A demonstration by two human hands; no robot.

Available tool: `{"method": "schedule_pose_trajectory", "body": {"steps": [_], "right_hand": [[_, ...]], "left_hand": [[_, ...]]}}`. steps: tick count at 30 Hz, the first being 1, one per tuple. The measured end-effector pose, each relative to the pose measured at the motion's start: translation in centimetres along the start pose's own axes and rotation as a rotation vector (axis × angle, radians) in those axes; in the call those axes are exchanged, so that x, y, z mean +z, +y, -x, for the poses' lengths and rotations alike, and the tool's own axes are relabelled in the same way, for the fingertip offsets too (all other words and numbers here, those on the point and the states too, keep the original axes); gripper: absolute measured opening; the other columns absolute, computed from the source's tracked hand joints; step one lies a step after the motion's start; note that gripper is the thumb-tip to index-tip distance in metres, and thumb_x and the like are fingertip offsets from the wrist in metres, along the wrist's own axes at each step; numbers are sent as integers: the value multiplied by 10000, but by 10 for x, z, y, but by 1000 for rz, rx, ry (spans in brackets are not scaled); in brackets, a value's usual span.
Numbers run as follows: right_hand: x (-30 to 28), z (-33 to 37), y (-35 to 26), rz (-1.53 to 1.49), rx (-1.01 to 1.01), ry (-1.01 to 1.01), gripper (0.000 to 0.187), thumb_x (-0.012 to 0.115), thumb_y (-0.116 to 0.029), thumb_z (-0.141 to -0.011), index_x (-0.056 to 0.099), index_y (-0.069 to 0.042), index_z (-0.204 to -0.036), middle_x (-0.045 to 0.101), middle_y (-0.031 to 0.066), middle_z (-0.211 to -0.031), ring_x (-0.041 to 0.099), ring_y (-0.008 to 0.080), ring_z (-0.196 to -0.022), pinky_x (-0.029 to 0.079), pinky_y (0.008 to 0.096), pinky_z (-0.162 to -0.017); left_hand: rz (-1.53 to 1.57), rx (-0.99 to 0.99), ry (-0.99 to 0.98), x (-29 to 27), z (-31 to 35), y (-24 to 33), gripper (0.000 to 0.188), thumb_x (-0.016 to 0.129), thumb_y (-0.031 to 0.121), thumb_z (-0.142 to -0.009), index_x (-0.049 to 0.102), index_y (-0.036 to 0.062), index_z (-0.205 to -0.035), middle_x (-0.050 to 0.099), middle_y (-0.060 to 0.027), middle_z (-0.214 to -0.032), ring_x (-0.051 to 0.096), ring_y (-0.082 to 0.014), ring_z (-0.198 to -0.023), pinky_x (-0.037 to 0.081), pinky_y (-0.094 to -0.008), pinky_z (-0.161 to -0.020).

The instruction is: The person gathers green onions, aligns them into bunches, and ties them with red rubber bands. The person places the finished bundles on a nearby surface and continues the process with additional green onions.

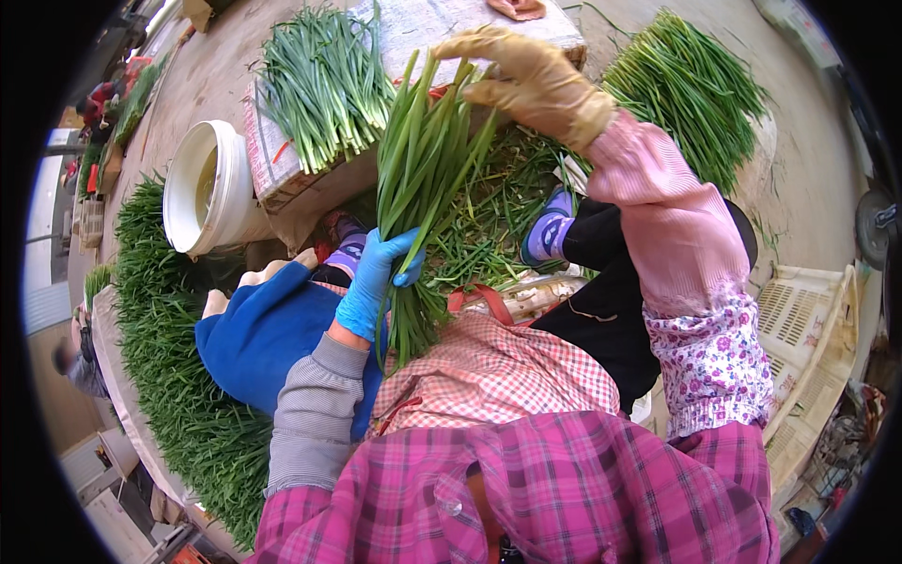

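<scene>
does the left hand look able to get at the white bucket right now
Probably not: the left hand is closed around a bunch of green leaves, though the white bucket nearby looks uncovered.

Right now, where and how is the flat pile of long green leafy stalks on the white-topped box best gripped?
Probably around the pale stalk ends of the flat pile of long green leafy stalks, coming from the wearer's side: those ends lie together at the near edge of the white-topped box, while the loose, darker leaves point away.
</scene>
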State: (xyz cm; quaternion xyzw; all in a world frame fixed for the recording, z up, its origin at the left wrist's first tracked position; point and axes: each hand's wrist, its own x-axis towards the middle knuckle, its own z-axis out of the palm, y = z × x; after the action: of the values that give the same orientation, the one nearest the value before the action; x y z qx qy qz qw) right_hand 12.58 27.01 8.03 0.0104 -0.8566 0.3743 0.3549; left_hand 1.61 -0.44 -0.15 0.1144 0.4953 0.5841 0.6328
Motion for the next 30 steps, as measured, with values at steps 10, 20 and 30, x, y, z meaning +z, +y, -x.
{"method": "schedule_pose_trajectory", "body": {"steps": [10,20,30], "right_hand": [[4,12,-3,-283,585,150,148,624,-164,-878,676,-26,-891,652,28,-731,570,81,-643,462,230,-596],[-32,12,24,-227,254,51,181,639,-185,-874,676,-46,-985,651,67,-1010,595,149,-932,479,285,-868],[-25,10,15,-506,382,232,132,606,-62,-863,673,-19,-968,674,72,-983,621,133,-880,492,264,-830]], "left_hand": [[-27,-24,60,12,6,2,136,619,154,-858,539,53,-901,436,6,-500,354,-84,-323,268,-218,-319],[-22,23,146,0,4,2,127,610,135,-880,536,34,-854,429,2,-479,347,-87,-302,263,-228,-307],[-51,136,173,5,3,4,170,572,183,-904,535,43,-816,416,0,-454,344,-87,-292,267,-230,-304]]}}
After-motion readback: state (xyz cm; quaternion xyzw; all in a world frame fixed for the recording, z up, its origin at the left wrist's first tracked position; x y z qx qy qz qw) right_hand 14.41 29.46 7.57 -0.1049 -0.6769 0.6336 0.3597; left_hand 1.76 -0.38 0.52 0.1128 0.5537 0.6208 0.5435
